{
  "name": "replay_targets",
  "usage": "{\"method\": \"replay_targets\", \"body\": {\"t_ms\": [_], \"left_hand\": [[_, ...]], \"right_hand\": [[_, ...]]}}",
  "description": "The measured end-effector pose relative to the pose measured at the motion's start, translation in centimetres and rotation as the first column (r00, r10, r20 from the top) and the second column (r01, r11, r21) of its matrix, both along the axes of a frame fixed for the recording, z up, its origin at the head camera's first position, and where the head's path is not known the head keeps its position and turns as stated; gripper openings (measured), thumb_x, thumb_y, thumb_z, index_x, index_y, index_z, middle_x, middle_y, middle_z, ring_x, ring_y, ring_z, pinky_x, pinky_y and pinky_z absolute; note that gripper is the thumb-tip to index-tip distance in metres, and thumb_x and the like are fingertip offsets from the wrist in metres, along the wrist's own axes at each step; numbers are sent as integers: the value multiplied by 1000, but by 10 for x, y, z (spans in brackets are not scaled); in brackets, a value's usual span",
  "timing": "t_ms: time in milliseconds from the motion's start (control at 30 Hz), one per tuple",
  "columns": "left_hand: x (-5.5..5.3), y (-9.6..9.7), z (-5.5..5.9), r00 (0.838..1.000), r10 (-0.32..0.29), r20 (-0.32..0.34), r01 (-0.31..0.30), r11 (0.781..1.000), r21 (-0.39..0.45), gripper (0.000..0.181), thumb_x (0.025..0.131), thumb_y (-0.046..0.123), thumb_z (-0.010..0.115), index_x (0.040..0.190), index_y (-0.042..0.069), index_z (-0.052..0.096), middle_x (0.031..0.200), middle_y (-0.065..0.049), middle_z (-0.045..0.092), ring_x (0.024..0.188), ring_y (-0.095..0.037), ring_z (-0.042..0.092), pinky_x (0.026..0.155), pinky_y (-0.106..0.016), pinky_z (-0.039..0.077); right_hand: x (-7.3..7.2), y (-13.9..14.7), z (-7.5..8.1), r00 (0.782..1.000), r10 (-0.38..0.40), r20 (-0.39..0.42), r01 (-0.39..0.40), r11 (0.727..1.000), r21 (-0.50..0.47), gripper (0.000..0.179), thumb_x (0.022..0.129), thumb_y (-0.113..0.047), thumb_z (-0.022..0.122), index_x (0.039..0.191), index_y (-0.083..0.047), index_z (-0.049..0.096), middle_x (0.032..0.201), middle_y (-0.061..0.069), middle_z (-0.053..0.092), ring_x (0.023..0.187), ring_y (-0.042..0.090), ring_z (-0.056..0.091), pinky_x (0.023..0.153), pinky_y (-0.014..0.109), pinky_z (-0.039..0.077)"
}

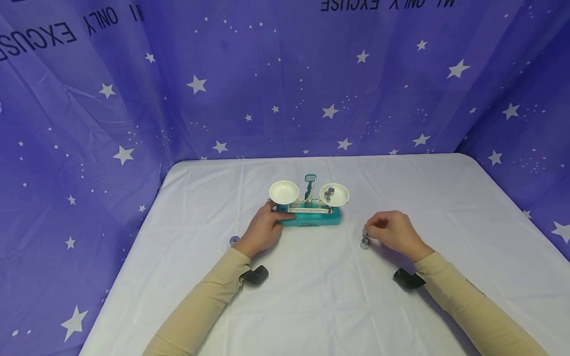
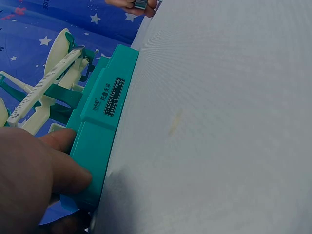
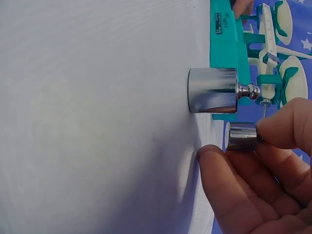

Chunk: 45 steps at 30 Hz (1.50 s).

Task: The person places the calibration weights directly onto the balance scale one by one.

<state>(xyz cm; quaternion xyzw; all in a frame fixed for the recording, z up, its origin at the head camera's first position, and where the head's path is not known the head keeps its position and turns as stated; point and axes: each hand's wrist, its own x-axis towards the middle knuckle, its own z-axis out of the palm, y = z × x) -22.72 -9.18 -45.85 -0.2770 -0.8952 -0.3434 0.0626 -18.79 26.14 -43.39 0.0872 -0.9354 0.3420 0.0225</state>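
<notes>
A green and white student tray balance (image 1: 311, 219) stands on the white-covered table. My left hand (image 1: 261, 230) grips the left end of its base, with the thumb across the front. The left pan (image 1: 284, 192) is bare, while several small metal weights (image 1: 328, 194) sit in the right pan (image 1: 341, 198). My right hand (image 1: 394, 231), to the right of the balance, pinches a small cylindrical weight (image 3: 241, 136) by its knob between thumb and finger. Beside it a larger chrome weight (image 3: 212, 91) stands upright on the cloth.
Another metal weight (image 1: 234, 240) lies on the table by my left wrist. Dark wrist devices (image 1: 256, 275) show at both sleeve cuffs. A purple star-patterned curtain (image 1: 311, 79) hangs behind and at the sides of the table.
</notes>
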Motion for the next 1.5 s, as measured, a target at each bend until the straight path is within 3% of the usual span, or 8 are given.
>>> {"method": "replay_targets", "body": {"t_ms": [300,700,1000,1267,1500], "left_hand": [[1,1,0,1000,6,-7,-6,1000,4,40,87,-7,54,114,8,79,145,-28,52,136,-43,50,115,-55,41],[-1,0,-1,1000,-2,-10,2,1000,4,40,87,-8,54,114,8,79,146,-29,52,137,-43,50,115,-56,41],[-1,0,-1,1000,-1,1,1,1000,-1,41,87,-8,53,115,8,79,146,-28,52,137,-43,49,116,-55,40],[0,0,0,1000,2,-9,-2,1000,1,41,86,-7,53,114,8,79,145,-29,52,136,-44,50,115,-56,41],[0,1,1,1000,7,9,-7,1000,-3,41,87,-7,54,116,8,79,145,-28,52,136,-42,50,116,-54,40]], "right_hand": [[-2,2,-2,999,-32,11,33,999,-41,6,83,-6,73,82,-7,78,78,4,75,68,9,58,62,21,48],[-4,5,7,989,1,149,22,988,-150,23,88,-15,75,107,-1,79,106,14,78,84,0,66,73,19,54],[-4,3,13,987,24,162,6,983,-184,23,88,-11,74,108,-1,79,108,15,78,85,-1,68,75,19,54],[-8,-5,22,988,-35,148,62,982,-179,24,88,-12,69,108,-2,78,103,7,79,86,4,67,77,19,53],[-15,-13,36,992,-39,119,70,961,-268,26,89,-14,71,109,1,77,96,-5,80,86,1,69,79,19,55]]}}
